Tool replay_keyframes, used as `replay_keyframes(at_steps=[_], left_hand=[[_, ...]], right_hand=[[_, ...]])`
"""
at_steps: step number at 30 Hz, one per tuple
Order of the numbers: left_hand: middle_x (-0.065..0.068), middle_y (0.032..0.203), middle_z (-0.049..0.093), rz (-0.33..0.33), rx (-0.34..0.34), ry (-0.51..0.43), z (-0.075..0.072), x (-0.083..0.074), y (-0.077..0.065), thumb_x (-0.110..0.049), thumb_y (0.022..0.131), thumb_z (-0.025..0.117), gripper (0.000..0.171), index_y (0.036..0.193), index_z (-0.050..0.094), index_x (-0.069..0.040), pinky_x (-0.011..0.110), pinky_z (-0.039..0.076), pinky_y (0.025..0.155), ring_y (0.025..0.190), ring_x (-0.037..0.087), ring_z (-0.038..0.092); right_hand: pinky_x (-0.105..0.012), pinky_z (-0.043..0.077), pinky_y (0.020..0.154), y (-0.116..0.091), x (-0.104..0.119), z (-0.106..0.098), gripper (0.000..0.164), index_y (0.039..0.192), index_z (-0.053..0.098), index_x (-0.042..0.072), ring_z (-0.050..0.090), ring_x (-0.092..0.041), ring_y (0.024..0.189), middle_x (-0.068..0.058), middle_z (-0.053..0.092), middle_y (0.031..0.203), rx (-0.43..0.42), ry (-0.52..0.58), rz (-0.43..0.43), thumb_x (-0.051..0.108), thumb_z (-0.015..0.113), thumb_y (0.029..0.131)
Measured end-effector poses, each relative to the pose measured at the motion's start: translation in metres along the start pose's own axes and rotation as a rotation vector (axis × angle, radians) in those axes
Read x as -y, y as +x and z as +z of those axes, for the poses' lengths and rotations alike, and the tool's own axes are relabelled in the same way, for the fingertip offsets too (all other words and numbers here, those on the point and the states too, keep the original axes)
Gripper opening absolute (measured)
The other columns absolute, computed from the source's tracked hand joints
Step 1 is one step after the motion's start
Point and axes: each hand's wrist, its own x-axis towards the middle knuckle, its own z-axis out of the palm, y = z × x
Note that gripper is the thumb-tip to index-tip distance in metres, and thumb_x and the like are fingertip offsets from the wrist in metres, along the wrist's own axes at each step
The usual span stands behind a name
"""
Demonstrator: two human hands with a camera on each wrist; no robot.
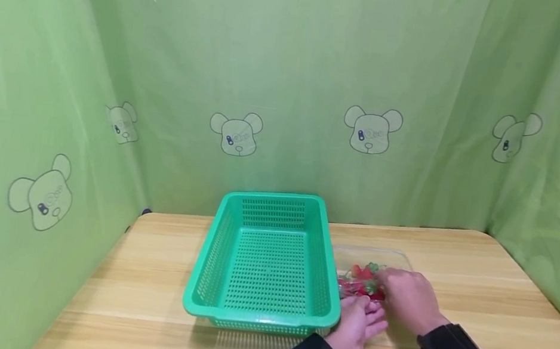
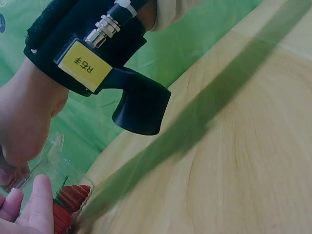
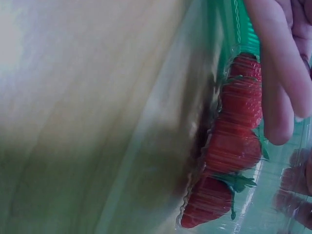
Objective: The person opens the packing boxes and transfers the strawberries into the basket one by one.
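Note:
A clear plastic box holding several red strawberries with green leaf tops stands on the table, right of a green basket. My left hand is at the near rim of the box, its thumb and forefinger holding the edge. Its other fingers stretch along the outside of the near wall. From the right, my right hand reaches over the box with bent fingers, close to the leafy strawberries. Its fingertips are hidden, so what they hold does not show. A row of strawberries lies against the near wall.
The green perforated basket stands directly left of the box. Both sit on a light wooden table. A green curtain with bear-head prints hangs behind and on both sides. Black straps with cameras circle the wrists.

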Motion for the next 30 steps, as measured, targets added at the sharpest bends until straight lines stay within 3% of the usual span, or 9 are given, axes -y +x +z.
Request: replay_keyframes(at_steps=[7, 12, 16, 19, 21, 24, 26, 30], left_hand=[[0.007, 0.069, 0.056, -0.026, -0.027, -0.053, 0.002, 0.003, -0.004, 0.000, 0.088, 0.046, 0.018, 0.072, 0.053, -0.002, 0.048, 0.055, 0.081, 0.072, 0.021, 0.063], [0.010, 0.072, 0.059, -0.028, -0.030, -0.065, 0.004, 0.007, -0.009, 0.001, 0.087, 0.049, 0.014, 0.076, 0.058, 0.002, 0.048, 0.056, 0.079, 0.073, 0.023, 0.063], [0.015, 0.081, 0.061, -0.036, -0.030, -0.061, 0.004, 0.007, -0.013, -0.001, 0.089, 0.051, 0.013, 0.081, 0.058, 0.004, 0.048, 0.056, 0.080, 0.078, 0.026, 0.065], [0.018, 0.088, 0.062, -0.040, -0.015, -0.066, 0.003, 0.007, -0.015, -0.003, 0.092, 0.050, 0.012, 0.085, 0.057, 0.005, 0.050, 0.054, 0.082, 0.085, 0.030, 0.065], [0.018, 0.090, 0.061, -0.043, -0.004, -0.065, 0.001, 0.007, -0.016, -0.004, 0.093, 0.050, 0.012, 0.089, 0.056, 0.005, 0.052, 0.053, 0.083, 0.089, 0.031, 0.065], [0.018, 0.091, 0.061, -0.055, 0.009, -0.055, 0.000, 0.006, -0.017, -0.006, 0.093, 0.051, 0.012, 0.092, 0.055, 0.005, 0.053, 0.052, 0.085, 0.091, 0.032, 0.064], [0.019, 0.092, 0.062, -0.067, 0.018, -0.034, -0.002, 0.005, -0.018, -0.009, 0.094, 0.051, 0.014, 0.092, 0.055, 0.005, 0.053, 0.052, 0.085, 0.091, 0.033, 0.064], [0.022, 0.094, 0.063, -0.102, 0.045, 0.012, -0.003, 0.003, -0.024, -0.011, 0.094, 0.053, 0.018, 0.091, 0.057, 0.007, 0.053, 0.051, 0.086, 0.093, 0.035, 0.063]], right_hand=[[-0.036, 0.049, 0.041, 0.004, -0.003, -0.017, 0.029, 0.087, 0.067, 0.005, 0.056, -0.020, 0.051, -0.008, 0.066, 0.069, -0.031, 0.022, 0.064, -0.012, 0.068, 0.064], [-0.037, 0.047, 0.039, 0.022, -0.011, -0.035, 0.018, 0.090, 0.067, 0.004, 0.059, -0.024, 0.052, -0.014, 0.070, 0.074, -0.127, 0.006, 0.069, -0.007, 0.067, 0.075], [-0.054, 0.053, 0.068, 0.034, -0.017, -0.043, 0.021, 0.097, 0.065, -0.002, 0.064, -0.040, 0.079, -0.024, 0.070, 0.090, -0.242, -0.020, 0.099, 0.002, 0.069, 0.077], [-0.064, 0.039, 0.093, 0.038, -0.018, -0.044, 0.030, 0.108, 0.061, -0.006, 0.055, -0.047, 0.105, -0.030, 0.065, 0.107, -0.300, 0.015, 0.178, 0.002, 0.066, 0.080], [-0.067, 0.033, 0.097, 0.038, -0.016, -0.045, 0.032, 0.114, 0.058, -0.006, 0.050, -0.050, 0.111, -0.032, 0.060, 0.115, -0.297, 0.085, 0.265, 0.002, 0.060, 0.084], [-0.067, 0.033, 0.094, 0.033, -0.013, -0.040, 0.031, 0.116, 0.056, -0.007, 0.049, -0.050, 0.109, -0.034, 0.058, 0.116, -0.312, 0.230, 0.401, 0.004, 0.051, 0.087], [-0.064, 0.037, 0.090, 0.028, -0.011, -0.034, 0.032, 0.113, 0.057, -0.007, 0.051, -0.048, 0.104, -0.032, 0.060, 0.112, -0.385, 0.318, 0.459, 0.001, 0.048, 0.084], [-0.035, 0.043, 0.079, 0.019, -0.009, -0.020, 0.032, 0.095, 0.060, -0.012, 0.058, -0.026, 0.091, -0.029, 0.064, 0.094, -0.698, 0.443, 0.442, -0.009, 0.043, 0.069]])
